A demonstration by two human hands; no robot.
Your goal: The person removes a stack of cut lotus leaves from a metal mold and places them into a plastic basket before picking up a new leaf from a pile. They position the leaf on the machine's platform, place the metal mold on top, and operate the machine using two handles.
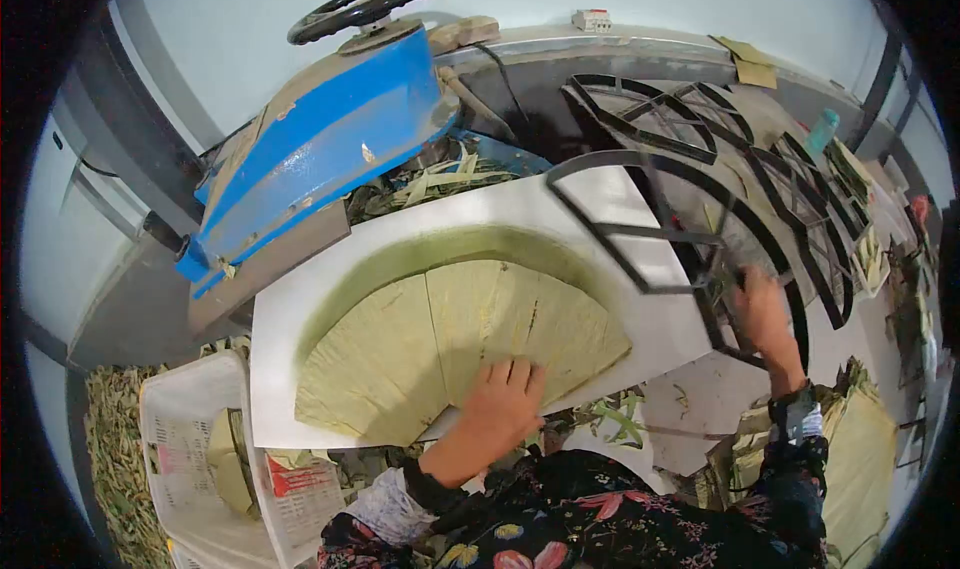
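Observation:
On the white board (480,210) lies a fan-shaped layer of yellow-green leaf sheets (395,344), with green staining around its curved edge. My left hand (500,401) rests on the lower middle of the sheets, its fingers bent and close together. A black metal frame cutter (650,233), arched with inner bars, is tilted over the board's right side. My right hand (765,314) is at the frame's right end, blurred, with its fingers around the bar.
A blue machine (320,134) with a black handwheel (370,7) stands at the upper left. More black frames (640,109) lie at the upper right. A white basket (195,384) is at the lower left, and stacked leaf sheets (860,459) are at the lower right.

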